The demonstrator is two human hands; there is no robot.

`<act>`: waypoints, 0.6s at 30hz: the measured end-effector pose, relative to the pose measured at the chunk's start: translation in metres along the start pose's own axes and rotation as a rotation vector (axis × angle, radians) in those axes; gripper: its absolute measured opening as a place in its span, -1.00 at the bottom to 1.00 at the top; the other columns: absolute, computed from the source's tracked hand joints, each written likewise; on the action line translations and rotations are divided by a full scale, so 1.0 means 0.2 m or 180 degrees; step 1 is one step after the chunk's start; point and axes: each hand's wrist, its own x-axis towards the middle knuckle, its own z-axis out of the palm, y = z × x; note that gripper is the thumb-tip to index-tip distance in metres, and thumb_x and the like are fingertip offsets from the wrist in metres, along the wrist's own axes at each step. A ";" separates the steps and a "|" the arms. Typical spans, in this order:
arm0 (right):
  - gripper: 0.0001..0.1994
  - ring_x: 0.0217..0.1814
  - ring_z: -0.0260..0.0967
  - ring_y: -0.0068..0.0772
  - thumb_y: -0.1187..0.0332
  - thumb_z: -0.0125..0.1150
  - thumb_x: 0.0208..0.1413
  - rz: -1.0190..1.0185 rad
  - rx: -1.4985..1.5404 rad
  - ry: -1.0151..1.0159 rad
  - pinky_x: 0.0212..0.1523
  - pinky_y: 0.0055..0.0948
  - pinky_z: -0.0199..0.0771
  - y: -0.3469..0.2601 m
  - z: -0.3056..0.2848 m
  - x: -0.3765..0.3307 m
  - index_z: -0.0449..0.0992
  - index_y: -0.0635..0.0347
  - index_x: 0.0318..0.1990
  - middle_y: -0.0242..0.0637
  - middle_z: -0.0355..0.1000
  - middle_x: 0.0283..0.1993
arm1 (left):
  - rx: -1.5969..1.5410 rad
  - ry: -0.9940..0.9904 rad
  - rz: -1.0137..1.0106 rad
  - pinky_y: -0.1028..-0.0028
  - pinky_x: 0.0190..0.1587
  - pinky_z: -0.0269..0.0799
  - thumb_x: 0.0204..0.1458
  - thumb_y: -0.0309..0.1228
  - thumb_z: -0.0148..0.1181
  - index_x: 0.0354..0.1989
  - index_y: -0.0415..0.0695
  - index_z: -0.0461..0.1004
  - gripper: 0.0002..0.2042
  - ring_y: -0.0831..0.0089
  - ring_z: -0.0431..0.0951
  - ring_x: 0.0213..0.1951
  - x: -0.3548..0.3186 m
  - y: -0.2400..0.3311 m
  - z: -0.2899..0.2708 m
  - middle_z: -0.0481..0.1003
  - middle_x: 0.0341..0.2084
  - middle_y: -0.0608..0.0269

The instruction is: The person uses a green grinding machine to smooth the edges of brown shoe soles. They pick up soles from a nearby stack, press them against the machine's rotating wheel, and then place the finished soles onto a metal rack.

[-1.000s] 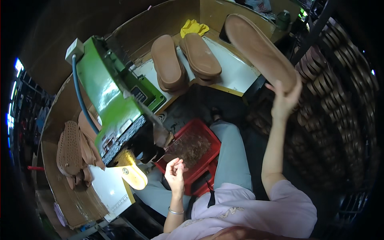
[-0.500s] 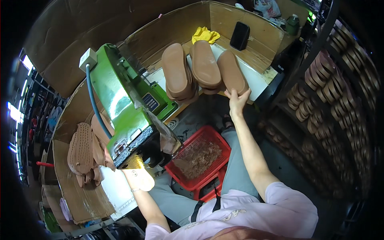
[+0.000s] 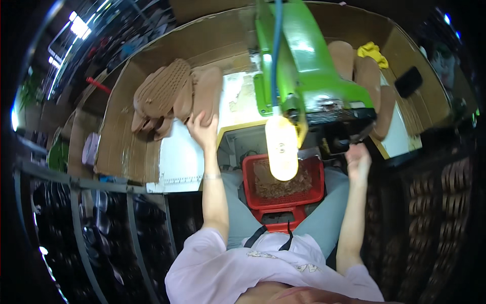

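Observation:
My left hand is closed round the near end of a smooth brown shoe sole, which lies on the left of the bench. Beside that sole is a pile of brown soles, the top one showing its dotted tread. My right hand hovers just right of the machine's dark head, its fingers curled in and nothing visible in them. The green machine stands between my hands, with a bright lamp at its front. More brown soles are partly hidden behind it.
Below the machine a red basket holds brown scraps, between my knees. Cardboard walls ring the white bench. A yellow cloth and a black phone are at the right. Racks of soles stand lower right.
The view has swung to the left. My right hand has let go of the sole on the right and come toward the machine head. My left hand now grips a sole at the left pile.

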 end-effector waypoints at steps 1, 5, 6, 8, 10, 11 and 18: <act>-0.67 -0.15 0.49 -0.12 0.41 0.10 0.15 0.0306 -0.0185 -0.0651 -0.13 -0.18 0.55 0.13 0.09 -0.13 0.29 0.35 0.04 0.02 0.45 -0.17 | 0.0107 0.0563 0.0977 0.26 0.17 0.24 -0.27 -0.37 0.43 -0.21 -0.19 0.52 -0.62 0.11 0.35 0.10 -0.14 -0.15 -0.13 0.38 0.03 -0.03; -0.44 -0.01 0.45 0.00 0.03 0.04 0.21 0.1602 -0.0914 -0.1657 -0.12 -0.12 0.55 0.40 0.34 -0.55 0.21 0.33 0.15 0.15 0.39 -0.01 | -0.1197 -0.0037 0.0725 0.29 0.16 0.27 -0.32 -0.46 0.36 -0.09 -0.25 0.38 -0.49 0.21 0.39 0.08 -0.57 -0.18 -0.63 0.40 0.02 -0.03; -0.33 0.06 0.40 0.03 -0.10 -0.04 0.19 0.1979 -0.0572 -0.1749 -0.07 -0.08 0.51 0.43 0.39 -0.60 0.15 0.33 0.20 0.18 0.33 0.06 | -0.1349 -0.0447 0.0809 0.27 0.15 0.28 -0.35 -0.43 0.36 -0.10 -0.23 0.38 -0.48 0.19 0.40 0.06 -0.62 -0.16 -0.73 0.40 0.01 -0.06; -0.08 0.19 0.28 0.08 -0.38 -0.27 0.09 0.2454 -0.0205 -0.2046 0.05 0.04 0.41 0.46 0.39 -0.62 -0.02 0.34 0.30 0.20 0.17 0.23 | -0.1464 -0.1268 0.0873 0.26 0.12 0.31 -0.43 -0.30 0.40 -0.10 -0.21 0.38 -0.40 0.17 0.43 0.04 -0.70 -0.15 -0.85 0.43 -0.04 -0.09; -0.31 0.11 0.38 -0.12 0.06 0.12 0.12 0.2173 -0.0355 -0.2105 0.07 -0.16 0.43 0.43 0.37 -0.68 0.11 0.40 0.24 0.06 0.32 0.13 | -0.1921 -0.1922 0.0836 0.24 0.13 0.31 -0.40 -0.25 0.41 -0.09 -0.22 0.37 -0.39 0.15 0.42 0.06 -0.78 -0.10 -0.86 0.43 -0.04 -0.12; -0.38 0.08 0.40 -0.21 0.26 0.25 0.09 0.1852 -0.1120 -0.2022 0.08 -0.25 0.43 0.38 0.34 -0.74 0.16 0.41 0.22 0.01 0.37 0.09 | -0.2212 -0.2217 0.0745 0.23 0.13 0.31 -0.38 -0.24 0.42 -0.07 -0.22 0.36 -0.37 0.15 0.41 0.07 -0.84 -0.08 -0.82 0.41 -0.02 -0.13; -0.12 0.22 0.26 -0.27 0.65 0.35 -0.23 0.0658 -0.1393 -0.1061 0.24 -0.33 0.24 0.12 -0.04 -1.15 0.02 0.35 0.32 -0.10 0.28 0.18 | -0.3462 -0.2703 -0.1292 0.37 0.08 0.38 -0.12 -0.43 0.33 0.23 -0.26 0.14 -0.30 0.36 0.45 0.01 -1.23 0.16 -0.28 0.41 -0.01 0.07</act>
